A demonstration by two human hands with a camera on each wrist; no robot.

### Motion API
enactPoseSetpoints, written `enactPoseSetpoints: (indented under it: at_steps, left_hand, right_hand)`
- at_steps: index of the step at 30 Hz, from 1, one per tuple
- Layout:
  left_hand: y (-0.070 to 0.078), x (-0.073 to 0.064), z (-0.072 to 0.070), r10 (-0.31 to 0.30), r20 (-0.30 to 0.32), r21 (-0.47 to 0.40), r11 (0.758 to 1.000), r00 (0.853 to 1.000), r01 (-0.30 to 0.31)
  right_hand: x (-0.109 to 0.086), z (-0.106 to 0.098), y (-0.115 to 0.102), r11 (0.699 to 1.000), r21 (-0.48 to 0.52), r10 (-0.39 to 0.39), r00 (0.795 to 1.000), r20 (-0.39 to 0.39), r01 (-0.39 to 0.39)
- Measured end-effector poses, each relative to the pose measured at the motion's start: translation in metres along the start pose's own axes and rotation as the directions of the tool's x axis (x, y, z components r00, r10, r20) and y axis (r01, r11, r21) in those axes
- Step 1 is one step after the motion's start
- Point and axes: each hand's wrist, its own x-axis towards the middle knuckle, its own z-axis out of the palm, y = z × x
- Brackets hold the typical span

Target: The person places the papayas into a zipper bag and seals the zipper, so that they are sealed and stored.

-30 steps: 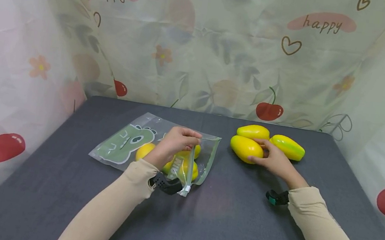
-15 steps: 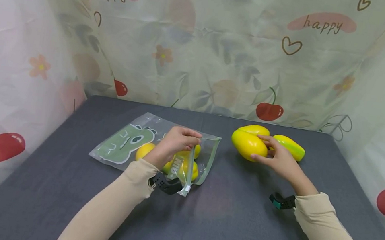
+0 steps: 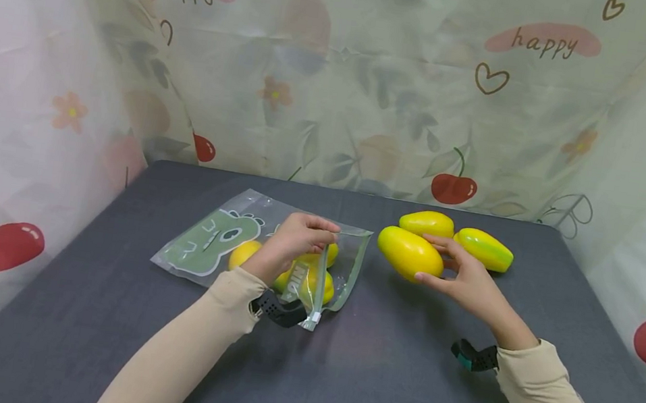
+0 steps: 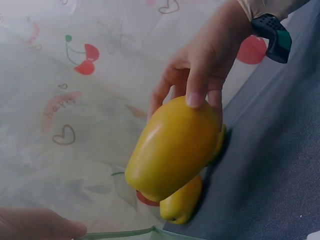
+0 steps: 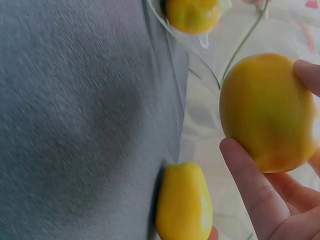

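Observation:
My left hand point(image 3: 299, 239) pinches the top edge of a clear zip bag point(image 3: 355, 260) with a green cartoon animal print and a white slider. Several yellow fruits point(image 3: 242, 253) show through the bag's plastic. My right hand point(image 3: 469, 275) holds a smooth yellow papaya point(image 3: 408, 252), thumb on the near side and fingers over the far side. Seen from the left wrist, that papaya point(image 4: 172, 145) is lifted above the table, its narrower end pointing away from the hand. The bag's edge point(image 4: 150, 231) runs along the bottom of that view beside a left finger.
Two more yellow papayas lie at the back right: one point(image 3: 427, 222) behind the held fruit, and one with a greenish tip point(image 3: 483, 248) behind the right hand. The dark grey table point(image 3: 360, 383) ends at a printed curtain point(image 3: 337, 94) at the back and sides.
My right hand has lifted the papaya away from the other two and shifted it slightly left and nearer. My left hand and the bag have stayed in place.

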Motion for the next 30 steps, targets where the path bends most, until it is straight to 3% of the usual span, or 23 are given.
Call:
enactPoseSetpoints:
  at_steps: [12, 30]
  left_hand:
    - [0.001, -0.001, 0.001, -0.008, -0.002, 0.002, 1.0, 1.0, 0.008]
    - [0.0, 0.0, 0.001, -0.023, 0.002, 0.006, 1.0, 1.0, 0.023]
  right_hand:
    - [-0.012, 0.023, -0.003, 0.997, 0.078, -0.018, 0.995, 0.1, 0.01]
    - [-0.006, 0.059, -0.011, 0.999, 0.019, -0.049, 0.97, 0.238, 0.046]
